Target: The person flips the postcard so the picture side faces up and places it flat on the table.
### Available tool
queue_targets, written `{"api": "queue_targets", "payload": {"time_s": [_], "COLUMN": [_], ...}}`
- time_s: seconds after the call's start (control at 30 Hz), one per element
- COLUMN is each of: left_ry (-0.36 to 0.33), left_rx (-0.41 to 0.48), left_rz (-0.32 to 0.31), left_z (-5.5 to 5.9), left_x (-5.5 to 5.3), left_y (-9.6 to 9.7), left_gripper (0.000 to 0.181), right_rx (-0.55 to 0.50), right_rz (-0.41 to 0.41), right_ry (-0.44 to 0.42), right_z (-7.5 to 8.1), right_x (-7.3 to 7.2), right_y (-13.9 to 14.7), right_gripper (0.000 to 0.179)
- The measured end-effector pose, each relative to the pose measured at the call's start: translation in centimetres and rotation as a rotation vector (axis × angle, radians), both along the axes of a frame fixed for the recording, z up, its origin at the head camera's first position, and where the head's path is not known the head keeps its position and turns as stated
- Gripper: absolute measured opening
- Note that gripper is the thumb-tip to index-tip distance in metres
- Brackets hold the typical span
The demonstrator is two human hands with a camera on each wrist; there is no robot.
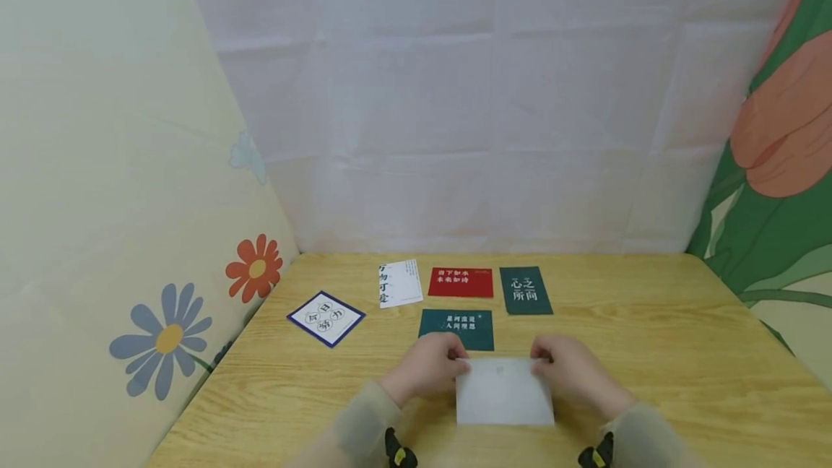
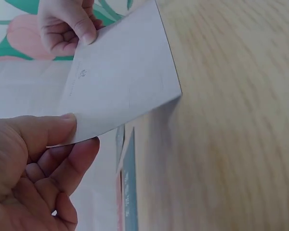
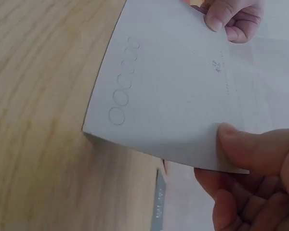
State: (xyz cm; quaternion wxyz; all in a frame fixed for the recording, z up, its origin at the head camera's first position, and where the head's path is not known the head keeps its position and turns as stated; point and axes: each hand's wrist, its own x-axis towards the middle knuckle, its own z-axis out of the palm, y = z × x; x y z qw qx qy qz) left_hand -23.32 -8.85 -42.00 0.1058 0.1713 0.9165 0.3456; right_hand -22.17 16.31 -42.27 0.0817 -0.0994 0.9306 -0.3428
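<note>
A white postcard (image 1: 504, 396) is held between both hands over the front of the table, its pale side with faint print facing up. My left hand (image 1: 432, 365) pinches its far left corner between thumb and fingers. At the far right corner, my right hand (image 1: 572, 370) pinches it the same way. In the right wrist view a column of printed circles runs along the postcard (image 3: 154, 91), near its lower edge. The postcard's near edge lies low, at or just above the wood. Just beyond the left hand lies a dark green card (image 1: 464, 327) with white characters, partly hidden.
Farther back on the wooden table (image 1: 650, 323) lie a red card (image 1: 460, 282), a white card (image 1: 401, 284) and another dark green card (image 1: 525, 290). A square card with a blue border (image 1: 326, 319) lies at the left. Printed cloths surround the table's sides.
</note>
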Motion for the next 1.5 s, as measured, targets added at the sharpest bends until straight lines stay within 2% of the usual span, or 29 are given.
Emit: {"api": "queue_targets", "payload": {"time_s": [0.17,0.4,0.53,0.63,0.7,0.93,1.13,1.23,1.5], "left_ry": [0.036,0.104,0.193,0.273,0.296,0.264,0.146,0.122,0.135], "left_rx": [0.037,0.024,-0.027,-0.074,-0.094,-0.154,-0.185,-0.224,-0.3], "left_rz": [-0.027,-0.08,-0.158,-0.234,-0.268,-0.311,-0.337,-0.35,-0.395], "left_z": [0.9,1.8,2.1,2.1,2.0,2.0,1.4,0.9,0.2], "left_x": [0.1,0.6,0.9,1.2,1.5,2.1,2.4,2.5,2.9], "left_y": [-0.3,-0.7,-0.9,-0.9,-0.9,-0.8,-0.8,-0.8,-0.5], "left_gripper": [0.007,0.006,0.003,0.004,0.005,0.009,0.011,0.01,0.009], "right_rx": [0.015,0.038,0.045,0.057,0.055,0.028,0.032,0.047,0.09], "right_rz": [0.008,0.026,0.054,0.106,0.146,0.269,0.365,0.39,0.387], "right_ry": [0.094,0.193,0.227,0.256,0.258,0.233,0.187,0.153,0.023], "right_z": [1.1,2.1,2.3,2.2,2.1,1.2,0.2,-0.2,-1.0], "right_x": [0.3,1.2,1.9,2.4,2.7,3.4,3.5,3.7,3.6], "right_y": [-0.1,-0.3,-0.1,0.2,0.4,1.1,1.4,1.4,1.2], "right_gripper": [0.016,0.018,0.017,0.017,0.018,0.023,0.018,0.019,0.02]}}
